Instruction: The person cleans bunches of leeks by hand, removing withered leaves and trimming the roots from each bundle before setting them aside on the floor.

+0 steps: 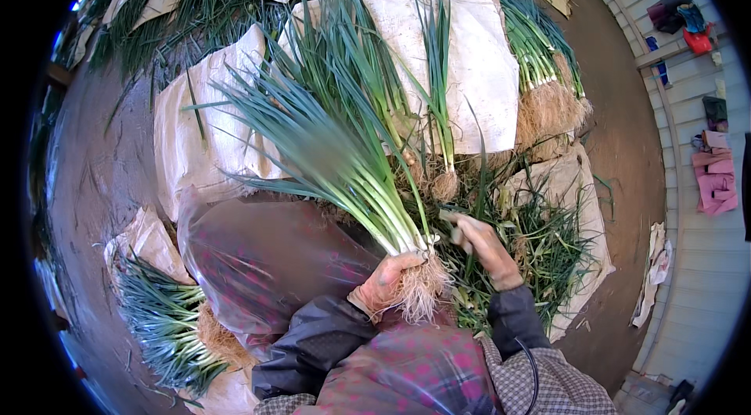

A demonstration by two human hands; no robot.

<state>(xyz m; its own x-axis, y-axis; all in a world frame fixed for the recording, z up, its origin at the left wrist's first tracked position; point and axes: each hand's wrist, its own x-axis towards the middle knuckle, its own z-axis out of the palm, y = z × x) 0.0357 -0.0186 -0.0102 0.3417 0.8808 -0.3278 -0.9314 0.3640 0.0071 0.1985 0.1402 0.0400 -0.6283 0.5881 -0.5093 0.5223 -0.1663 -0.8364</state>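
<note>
My left hand (384, 283) is closed around the white bases of a bunch of green onions (375, 204), just above their pale roots. The long green leaves fan up and to the left. My right hand (484, 248) is a little to the right of the bunch, its fingers curled over a heap of trimmings. Whether those fingers pinch anything cannot be made out. Beyond the bunch, a few loose green onions (444, 116) lie on a white woven sack (478, 63), roots towards me.
Stripped leaves (528, 245) are heaped on a sack at the right. A stack of rooted green onions (537, 69) lies at the far right, another bundle (170, 321) at lower left. A plastic-covered knee (276, 251) rises left of my hands. Clothes (713, 171) hang along the right wall.
</note>
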